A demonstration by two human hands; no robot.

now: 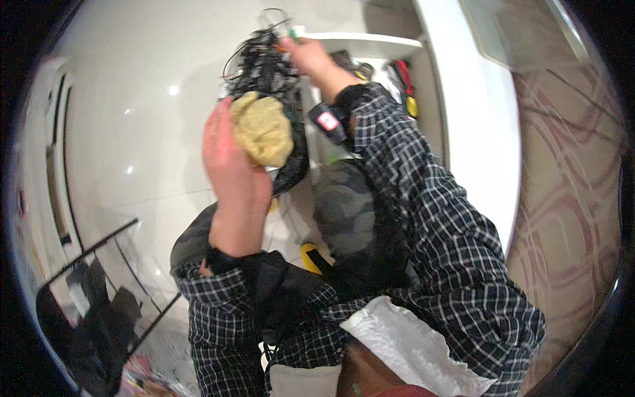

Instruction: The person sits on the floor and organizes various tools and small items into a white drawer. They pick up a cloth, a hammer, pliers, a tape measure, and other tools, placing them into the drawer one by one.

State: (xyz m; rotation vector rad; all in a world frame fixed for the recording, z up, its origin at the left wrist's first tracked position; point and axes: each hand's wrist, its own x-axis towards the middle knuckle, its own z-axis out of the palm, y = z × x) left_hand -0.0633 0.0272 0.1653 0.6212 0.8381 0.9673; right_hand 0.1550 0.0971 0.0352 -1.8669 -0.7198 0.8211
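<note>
My left hand [230, 154] is raised at centre left, its palm and fingers against a crumpled yellow cloth [263, 130]. Beyond the cloth lies a tangled bundle of black cables [265, 64], with thin wires looping from its top. My right hand [307, 52] reaches to the upper right side of this bundle, fingers bent around a small green and white item [293, 33] too blurred to name. Something orange shows by those fingertips. A dark object with a pink and white label [327, 120] is below my right wrist.
An open white drawer [367, 44] on the right holds a red and black tool [404, 77] and other items. A black metal rack [94, 253] stands at lower left on the pale tiled floor [134, 124]. My knees are below the drawer and cables.
</note>
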